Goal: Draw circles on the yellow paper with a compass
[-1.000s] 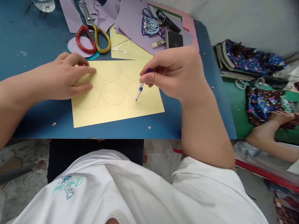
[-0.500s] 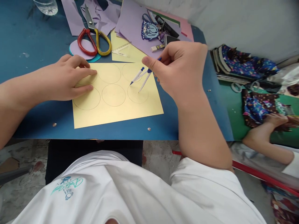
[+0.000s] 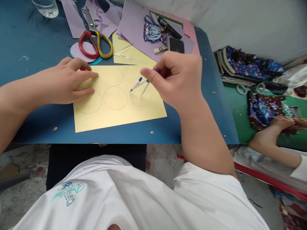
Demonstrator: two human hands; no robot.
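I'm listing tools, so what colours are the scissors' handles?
The scissors have a red handle and a yellow handle, shown in the head view.

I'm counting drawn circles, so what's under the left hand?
The yellow sheet runs under the left hand. Part of the upper-left circle and most of the lower-left circle show. The rest, with the sheet's corner, is covered.
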